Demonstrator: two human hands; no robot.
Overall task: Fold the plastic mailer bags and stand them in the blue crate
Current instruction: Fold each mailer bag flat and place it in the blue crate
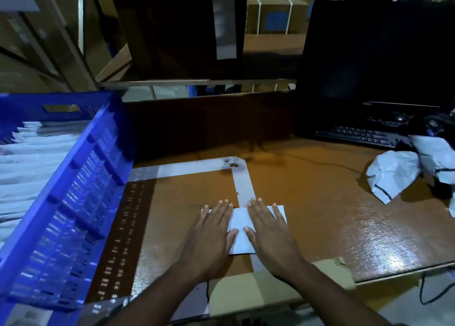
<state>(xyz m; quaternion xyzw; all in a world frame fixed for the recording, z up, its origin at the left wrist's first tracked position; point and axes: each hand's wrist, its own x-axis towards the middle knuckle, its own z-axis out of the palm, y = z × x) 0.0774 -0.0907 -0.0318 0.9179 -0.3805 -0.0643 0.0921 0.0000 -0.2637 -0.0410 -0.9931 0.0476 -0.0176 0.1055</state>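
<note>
Pressing the folded mailer bag [242, 229] flat, my left hand [209, 234] and right hand [270, 232] lie fingers straight, together; it seems light, slippery (springy too), so I'd pinch the creased edge.

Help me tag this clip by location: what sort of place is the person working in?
Probably a warehouse or e-commerce packing station. A blue crate holds standing rows of folded mailers, strapped cardboard boxes sit on shelving behind, and a keyboard shares the wooden desk where both hands flatten a mailer bag.
</note>
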